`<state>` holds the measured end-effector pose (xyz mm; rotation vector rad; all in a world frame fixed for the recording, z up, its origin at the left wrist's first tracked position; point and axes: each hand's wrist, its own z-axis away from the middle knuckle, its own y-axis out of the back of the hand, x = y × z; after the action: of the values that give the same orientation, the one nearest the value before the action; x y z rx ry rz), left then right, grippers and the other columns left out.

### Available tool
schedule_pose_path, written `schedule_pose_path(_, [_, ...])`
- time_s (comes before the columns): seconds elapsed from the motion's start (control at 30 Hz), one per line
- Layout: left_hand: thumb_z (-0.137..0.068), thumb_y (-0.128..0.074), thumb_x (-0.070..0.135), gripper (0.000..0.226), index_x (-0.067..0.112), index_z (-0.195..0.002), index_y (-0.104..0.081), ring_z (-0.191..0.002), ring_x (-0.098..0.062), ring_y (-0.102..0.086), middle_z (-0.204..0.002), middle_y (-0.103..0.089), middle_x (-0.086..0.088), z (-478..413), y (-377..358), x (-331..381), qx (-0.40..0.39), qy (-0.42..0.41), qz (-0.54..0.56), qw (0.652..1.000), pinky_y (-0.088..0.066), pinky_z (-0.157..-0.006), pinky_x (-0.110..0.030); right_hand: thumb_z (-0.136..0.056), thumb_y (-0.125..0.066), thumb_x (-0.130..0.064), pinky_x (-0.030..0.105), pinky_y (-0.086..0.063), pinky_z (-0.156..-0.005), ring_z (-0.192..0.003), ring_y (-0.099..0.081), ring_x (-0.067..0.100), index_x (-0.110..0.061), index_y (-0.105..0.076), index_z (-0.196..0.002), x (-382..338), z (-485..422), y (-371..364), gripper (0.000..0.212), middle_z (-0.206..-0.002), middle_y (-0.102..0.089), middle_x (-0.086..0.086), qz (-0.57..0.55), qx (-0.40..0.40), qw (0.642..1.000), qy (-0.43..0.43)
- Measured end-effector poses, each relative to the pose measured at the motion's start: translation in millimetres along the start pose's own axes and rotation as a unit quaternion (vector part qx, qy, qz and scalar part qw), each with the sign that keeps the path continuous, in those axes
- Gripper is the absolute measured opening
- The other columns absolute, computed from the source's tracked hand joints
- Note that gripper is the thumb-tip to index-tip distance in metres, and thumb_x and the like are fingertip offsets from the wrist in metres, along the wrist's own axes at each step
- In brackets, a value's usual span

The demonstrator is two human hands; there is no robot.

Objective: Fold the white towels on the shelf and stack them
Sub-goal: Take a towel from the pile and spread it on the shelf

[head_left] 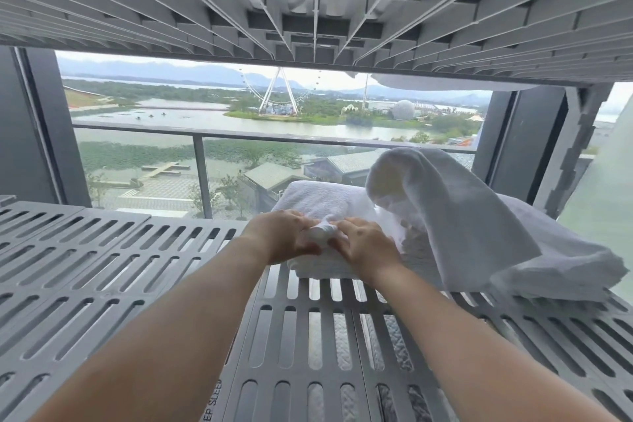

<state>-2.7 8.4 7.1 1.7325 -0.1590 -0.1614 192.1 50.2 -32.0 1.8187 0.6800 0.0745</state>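
Observation:
A folded white towel [310,197] lies on the grey slatted shelf [137,271], right of centre. Both hands meet at its near edge. My left hand [284,236] grips a bunched bit of white cloth [323,233] between fingers and thumb. My right hand [364,243] pinches the same bunch from the right side. A loose, unfolded white towel [462,216] is draped in a hump just to the right, spreading toward the shelf's right end.
Another slatted shelf [308,10] hangs close overhead, with white cloth [428,82] showing at its far edge. Behind the shelf stands a window with a balcony railing [198,178]. A grey shelf post [568,154] rises at the right.

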Motion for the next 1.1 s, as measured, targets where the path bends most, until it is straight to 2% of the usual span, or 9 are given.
schedule_pose_path(0.13, [-0.095,-0.047,0.066,0.057,0.040,-0.147,-0.046,-0.133,-0.015,-0.049,-0.144,-0.053,0.007,0.2,0.7,-2.4,-0.009,-0.006,0.009,1.000,-0.045,-0.105,-0.043,-0.099,-0.042,-0.054,0.048,-0.044,-0.096,-0.120,-0.049,0.022,-0.034,-0.064,-0.116,-1.7,-0.1,0.3,0.034,-0.127,-0.060,-0.012,-0.029,0.022,0.999,-0.004])
schedule_pose_path(0.23, [-0.098,-0.047,0.061,0.052,0.029,-0.139,-0.053,-0.125,-0.018,-0.055,-0.135,-0.058,0.002,-1.1,0.5,0.7,-0.007,-0.006,-0.013,1.000,-0.048,-0.100,-0.041,-0.099,-0.046,-0.048,0.048,-0.046,-0.094,-0.116,-0.053,0.022,-0.029,-0.067,-0.106,-2.1,0.3,-0.4,0.030,-0.121,-0.062,-0.010,-0.052,0.039,0.998,-0.003])
schedule_pose_path(0.3, [-0.101,-0.048,0.054,0.044,0.021,-0.129,-0.054,-0.117,-0.021,-0.060,-0.128,-0.062,-0.003,-1.4,-1.2,4.3,0.008,-0.008,-0.036,0.999,-0.051,-0.093,-0.038,-0.095,-0.049,-0.047,0.048,-0.045,-0.097,-0.120,-0.051,0.022,-0.030,-0.065,-0.114,-2.0,2.4,-1.2,0.029,-0.126,-0.061,-0.008,-0.042,0.036,0.998,-0.003])
schedule_pose_path(0.43, [-0.104,-0.046,0.046,0.032,0.020,-0.120,-0.055,-0.106,-0.028,-0.065,-0.117,-0.068,-0.007,1.4,-1.7,2.3,0.062,0.003,-0.019,0.998,-0.051,-0.081,-0.038,-0.088,-0.056,-0.046,0.049,-0.042,-0.103,-0.125,-0.046,0.023,-0.038,-0.053,-0.134,-1.8,7.3,2.0,0.048,-0.136,-0.053,-0.003,-0.039,0.021,0.999,-0.007])
schedule_pose_path(0.57, [-0.104,-0.043,0.051,0.034,0.022,-0.118,-0.055,-0.106,-0.025,-0.065,-0.114,-0.068,-0.002,1.6,1.1,-0.3,0.074,0.003,-0.028,0.997,-0.038,-0.073,-0.032,-0.096,-0.054,-0.042,0.048,-0.045,-0.098,-0.118,-0.049,0.027,-0.028,-0.061,-0.125,-5.4,4.1,6.2,0.033,-0.127,-0.057,0.004,-0.057,0.053,0.997,-0.013])
schedule_pose_path(0.7, [-0.106,-0.040,0.046,0.032,0.025,-0.124,-0.056,-0.107,-0.028,-0.062,-0.118,-0.064,-0.004,2.3,1.8,-3.3,0.080,-0.043,-0.001,0.996,-0.041,-0.079,-0.034,-0.098,-0.052,-0.038,0.046,-0.047,-0.094,-0.113,-0.053,0.030,-0.022,-0.065,-0.115,-10.3,-0.2,12.4,0.027,-0.115,-0.059,0.009,-0.060,0.073,0.995,-0.017])
schedule_pose_path(0.8, [-0.108,-0.036,0.039,0.034,0.024,-0.133,-0.053,-0.109,-0.028,-0.060,-0.121,-0.060,-0.004,2.3,4.4,-5.1,0.065,-0.049,0.000,0.997,-0.041,-0.082,-0.034,-0.095,-0.051,-0.040,0.048,-0.045,-0.096,-0.116,-0.052,0.030,-0.027,-0.063,-0.115,-14.5,-2.1,14.7,0.026,-0.118,-0.058,0.008,-0.066,0.044,0.996,-0.040])
schedule_pose_path(0.97, [-0.104,-0.041,0.048,0.027,0.029,-0.090,-0.052,-0.101,-0.030,-0.060,-0.092,-0.059,0.000,1.6,1.3,-8.0,0.070,0.018,0.115,0.991,-0.040,-0.076,-0.036,-0.085,-0.056,-0.048,0.052,-0.038,-0.107,-0.131,-0.044,0.026,-0.040,-0.044,-0.142,-20.0,0.0,10.3,0.059,-0.139,-0.048,0.005,-0.089,-0.024,0.994,-0.058])
schedule_pose_path(1.1, [-0.103,-0.046,0.049,0.028,0.033,-0.113,-0.066,-0.099,-0.028,-0.066,-0.106,-0.072,-0.002,0.2,9.1,-7.5,0.161,0.019,0.112,0.980,-0.046,-0.073,-0.033,-0.087,-0.049,-0.062,0.053,-0.038,-0.107,-0.132,-0.042,0.027,-0.038,-0.039,-0.145,-19.6,-0.1,15.3,0.064,-0.139,-0.047,0.007,-0.120,0.019,0.990,-0.072])
